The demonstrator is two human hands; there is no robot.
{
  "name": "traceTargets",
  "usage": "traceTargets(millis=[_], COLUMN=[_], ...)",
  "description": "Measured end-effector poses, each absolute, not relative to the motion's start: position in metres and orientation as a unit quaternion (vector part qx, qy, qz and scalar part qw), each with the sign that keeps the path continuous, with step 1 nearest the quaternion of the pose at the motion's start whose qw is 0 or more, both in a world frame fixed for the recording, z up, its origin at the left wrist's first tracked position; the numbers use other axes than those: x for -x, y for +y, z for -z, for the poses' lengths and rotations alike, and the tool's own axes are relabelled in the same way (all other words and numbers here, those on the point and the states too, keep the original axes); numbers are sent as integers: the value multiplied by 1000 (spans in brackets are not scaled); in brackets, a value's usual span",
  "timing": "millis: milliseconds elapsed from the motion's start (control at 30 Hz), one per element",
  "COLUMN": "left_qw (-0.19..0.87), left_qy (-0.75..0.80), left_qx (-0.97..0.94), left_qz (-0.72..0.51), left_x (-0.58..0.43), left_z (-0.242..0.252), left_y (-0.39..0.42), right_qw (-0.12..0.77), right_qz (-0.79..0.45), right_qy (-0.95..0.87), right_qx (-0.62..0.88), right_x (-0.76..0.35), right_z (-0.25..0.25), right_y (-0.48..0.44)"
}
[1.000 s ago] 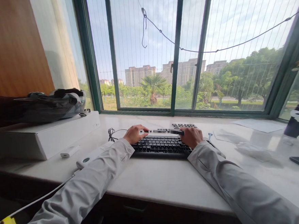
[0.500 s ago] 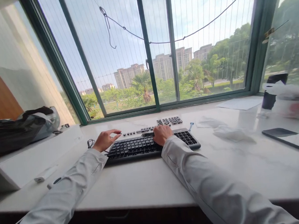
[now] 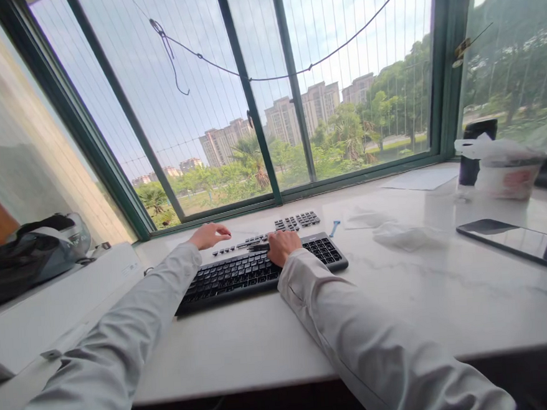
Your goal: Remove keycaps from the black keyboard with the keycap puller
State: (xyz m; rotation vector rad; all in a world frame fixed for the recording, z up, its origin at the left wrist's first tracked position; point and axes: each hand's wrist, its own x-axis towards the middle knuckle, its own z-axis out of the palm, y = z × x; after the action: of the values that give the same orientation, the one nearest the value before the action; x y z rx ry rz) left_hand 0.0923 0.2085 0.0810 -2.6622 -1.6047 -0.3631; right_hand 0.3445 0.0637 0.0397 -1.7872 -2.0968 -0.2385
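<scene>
A black keyboard [image 3: 234, 275] lies on the white marbled desk, its right-hand key block showing bare, open-looking sockets. Behind its back edge stands a row of loose black keycaps [image 3: 220, 252], and farther back is a larger group of keycaps [image 3: 298, 220]. My left hand [image 3: 210, 235] hovers past the left end of the row, fingers stretched to the right, with nothing visible in them. My right hand [image 3: 283, 247] is curled over the keyboard's right-middle part. From its fingers a dark slim tool [image 3: 258, 247] points left; its exact kind is unclear.
A small light-blue tool [image 3: 334, 228] lies right of the keyboard, near crumpled clear plastic bags [image 3: 404, 236]. A dark tablet-like slab [image 3: 515, 243] and a bagged tub [image 3: 505, 173] are farther right. On the left, a white box [image 3: 69, 307] carries a black bag [image 3: 29, 262].
The view has turned to the right. My left hand has moved farther back, and the dark bit seen at its fingertips no longer shows. My right hand stays over the keyboard with the dark tool.
</scene>
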Motion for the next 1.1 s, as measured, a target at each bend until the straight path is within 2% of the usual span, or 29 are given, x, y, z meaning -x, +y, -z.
traceTargets(millis=[133, 400, 1100], left_qw=[-72, -156, -191], left_qy=[-544, -541, -533], left_qx=[831, 824, 822], left_qz=[85, 70, 55], left_x=[-109, -122, -125], left_z=[-74, -62, -50], left_y=[234, 255, 266], right_qw=[192, 193, 188], right_qz=[78, 74, 61], right_qy=[-739, -737, -715], right_qx=[641, 644, 671], right_x=[-348, -347, -349], right_z=[-39, -38, -35], right_y=[65, 67, 73])
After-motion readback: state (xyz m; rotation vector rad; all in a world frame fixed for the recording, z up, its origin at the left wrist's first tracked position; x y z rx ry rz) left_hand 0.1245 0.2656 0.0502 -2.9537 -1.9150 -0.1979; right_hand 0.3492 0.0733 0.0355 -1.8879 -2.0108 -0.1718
